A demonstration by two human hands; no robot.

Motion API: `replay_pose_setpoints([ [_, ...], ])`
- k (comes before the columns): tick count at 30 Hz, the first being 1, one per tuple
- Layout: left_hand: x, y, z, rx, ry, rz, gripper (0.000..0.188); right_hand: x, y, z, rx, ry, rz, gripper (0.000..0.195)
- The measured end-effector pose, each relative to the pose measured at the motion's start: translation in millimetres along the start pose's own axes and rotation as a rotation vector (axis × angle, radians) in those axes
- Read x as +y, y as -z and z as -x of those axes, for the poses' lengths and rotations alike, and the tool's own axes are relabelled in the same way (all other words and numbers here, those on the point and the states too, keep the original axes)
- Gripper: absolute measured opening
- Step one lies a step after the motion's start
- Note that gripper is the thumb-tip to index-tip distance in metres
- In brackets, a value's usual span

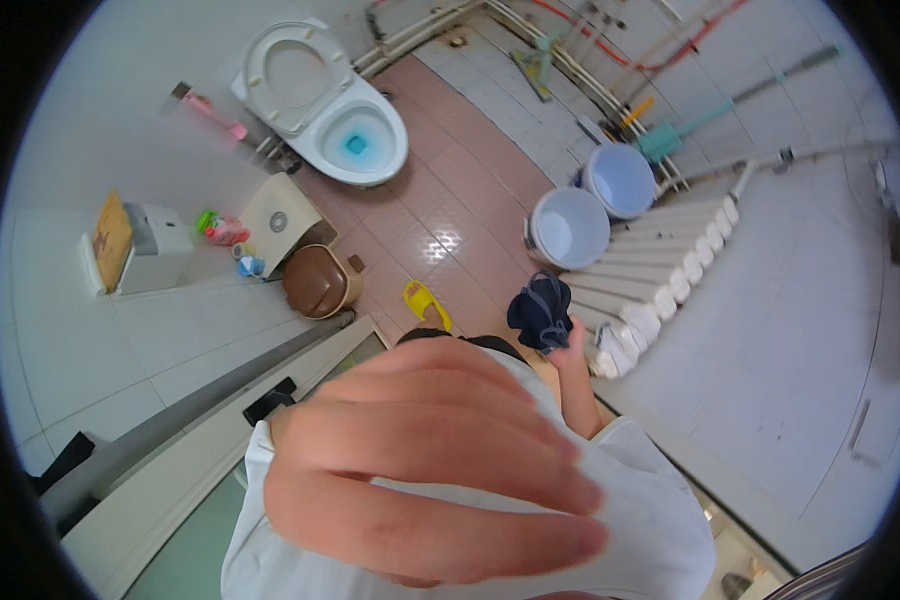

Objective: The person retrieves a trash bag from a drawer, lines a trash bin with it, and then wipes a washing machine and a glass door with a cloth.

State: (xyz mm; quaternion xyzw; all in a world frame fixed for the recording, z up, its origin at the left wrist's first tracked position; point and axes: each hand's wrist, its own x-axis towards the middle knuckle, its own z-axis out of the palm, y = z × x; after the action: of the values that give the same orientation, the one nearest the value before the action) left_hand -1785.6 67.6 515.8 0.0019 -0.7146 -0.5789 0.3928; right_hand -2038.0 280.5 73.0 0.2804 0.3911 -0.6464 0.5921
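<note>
Close below the camera, my left hand [435,457] looms large and slightly blurred. Its fingers point right, with a gap through which the white shirt shows, and nothing is visible in it. Lower and to the right, my right hand [566,351] grips a bunched dark navy cloth item [538,309] with grey-blue straps. That bundle hangs just in front of a white radiator [637,259] and below two white buckets. What kind of cloth item it is cannot be told.
A white toilet [379,169] stands open with blue water inside. One bucket [570,229] touches another bucket [620,180]. A brown-lidded bin [315,281] sits beside a cream stool [274,217]. Mops [658,141] lean at the right wall; a door [217,442] stands at left.
</note>
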Motion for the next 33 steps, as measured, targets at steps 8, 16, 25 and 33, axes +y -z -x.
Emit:
replay_pose_setpoints([
  [8,8,83,-8,0.233,-0.150,0.113,0.029,44,-147,-66,-0.047,-0.059,0.095,0.049],
  [16,10,141,-9,0.396,-0.293,0.009,0.042,67,-255,-164,-0.066,-0.229,0.275,0.048],
  [25,-11,202,-38,0.668,-0.404,-0.344,0.056,111,-468,-267,-0.333,-0.528,0.725,0.047],
  [33,-5,243,-68,1.395,-0.301,-1.330,0.069,173,-601,-341,-0.432,-0.874,1.030,0.045],
])
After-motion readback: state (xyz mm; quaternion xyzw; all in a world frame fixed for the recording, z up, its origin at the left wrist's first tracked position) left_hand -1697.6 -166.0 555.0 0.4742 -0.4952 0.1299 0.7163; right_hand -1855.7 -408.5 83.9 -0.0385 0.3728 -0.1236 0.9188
